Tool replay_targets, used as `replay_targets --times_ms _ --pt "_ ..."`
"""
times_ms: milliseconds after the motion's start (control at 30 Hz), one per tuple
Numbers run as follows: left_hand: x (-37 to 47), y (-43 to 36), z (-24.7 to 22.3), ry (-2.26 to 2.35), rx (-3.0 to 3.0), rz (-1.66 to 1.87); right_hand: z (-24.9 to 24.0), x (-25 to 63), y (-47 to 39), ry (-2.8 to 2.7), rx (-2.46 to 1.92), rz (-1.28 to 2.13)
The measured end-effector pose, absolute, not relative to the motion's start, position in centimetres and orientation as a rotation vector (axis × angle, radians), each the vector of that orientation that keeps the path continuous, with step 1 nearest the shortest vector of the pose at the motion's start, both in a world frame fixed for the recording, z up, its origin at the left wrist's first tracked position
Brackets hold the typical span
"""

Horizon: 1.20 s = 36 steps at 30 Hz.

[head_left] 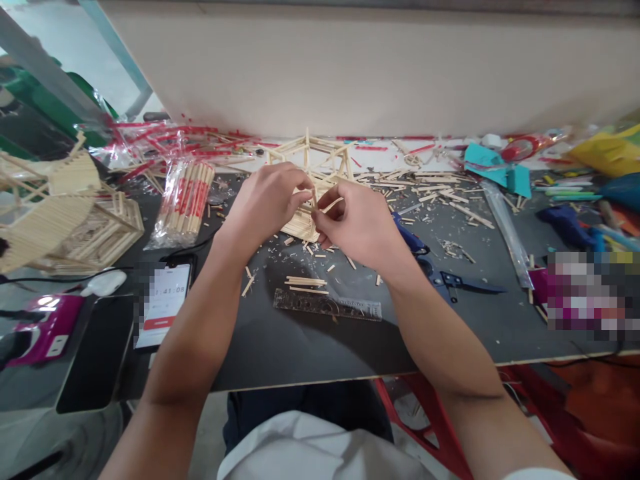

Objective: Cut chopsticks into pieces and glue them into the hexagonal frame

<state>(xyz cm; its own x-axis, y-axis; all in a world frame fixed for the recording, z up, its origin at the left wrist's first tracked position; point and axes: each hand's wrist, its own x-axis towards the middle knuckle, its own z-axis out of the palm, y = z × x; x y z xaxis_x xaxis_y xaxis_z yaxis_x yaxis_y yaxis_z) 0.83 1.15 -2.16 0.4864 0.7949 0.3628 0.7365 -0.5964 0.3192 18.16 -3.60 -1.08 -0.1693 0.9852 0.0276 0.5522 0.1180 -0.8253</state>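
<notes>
My left hand (270, 200) and my right hand (357, 217) meet over a small frame model built of thin wooden sticks (307, 150). Between the thumb and fingers of my right hand is a short wooden stick (315, 198), held in a pinch. The thumb and forefinger of my left hand are curled together beside that stick; what they grip is hidden. Part of the model's slatted base (297, 227) shows below my hands, and my fingers cover its middle. Close to me lie several cut sticks (305, 285) and a clear ruler (327, 305).
Left are a larger stick model (117, 230), bagged chopsticks (183, 200), a lit phone (165, 303), a dark phone (93, 353) and a magenta power strip (60, 327). Dark-blue cutters (450, 281) lie right, near scattered offcuts (450, 190) and a turquoise piece (485, 163).
</notes>
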Motion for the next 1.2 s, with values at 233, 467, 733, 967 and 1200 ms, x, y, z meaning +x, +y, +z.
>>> replay_targets --times_ms 233,467,733,967,1200 --pt "1.0 1.1 -2.1 1.371 2.607 0.717 -1.1 18.2 -3.4 -1.818 -1.484 0.916" --pt "0.9 1.2 -2.2 1.357 2.611 0.727 -1.0 18.0 -3.5 -1.844 -1.508 0.873" --pt "0.8 1.4 -2.2 1.299 2.632 0.735 -0.1 20.0 -3.7 -2.055 -1.435 0.757" --pt "0.7 1.5 -2.3 1.246 2.642 0.738 0.0 21.1 -3.0 -2.239 -1.313 0.727" --pt "0.8 1.4 -2.2 1.246 2.645 0.726 -0.3 20.8 -2.5 -2.243 -1.35 0.724"
